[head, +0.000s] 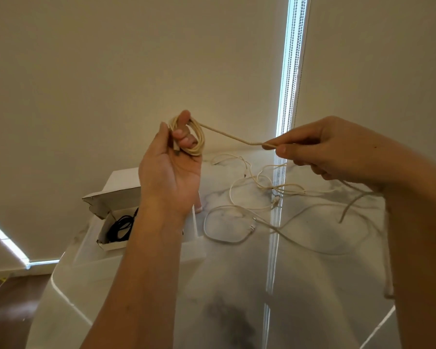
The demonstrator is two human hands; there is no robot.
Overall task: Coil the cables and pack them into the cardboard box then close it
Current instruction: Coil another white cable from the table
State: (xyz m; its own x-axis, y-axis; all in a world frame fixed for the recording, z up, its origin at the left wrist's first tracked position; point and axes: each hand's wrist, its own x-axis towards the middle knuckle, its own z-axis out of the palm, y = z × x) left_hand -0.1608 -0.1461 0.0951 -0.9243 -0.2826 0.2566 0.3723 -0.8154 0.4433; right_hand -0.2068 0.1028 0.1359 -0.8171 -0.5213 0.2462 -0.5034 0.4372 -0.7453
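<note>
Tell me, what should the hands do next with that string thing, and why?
Probably wrap one more loop: the left hand holds the cream braided cable coiled round its fingers, and the right hand pinches the straight stretch, with its loose tail still hanging past the glossy marble table.

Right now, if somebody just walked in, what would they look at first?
Probably the two hands held up in the middle: the left hand has a cream cable coil looped round its fingers, and the right hand pinches the same cable, pulled straight between them. Below, loose white cables sprawl over the shiny marble table, and an open cardboard box at the left holds a black cable.
</note>
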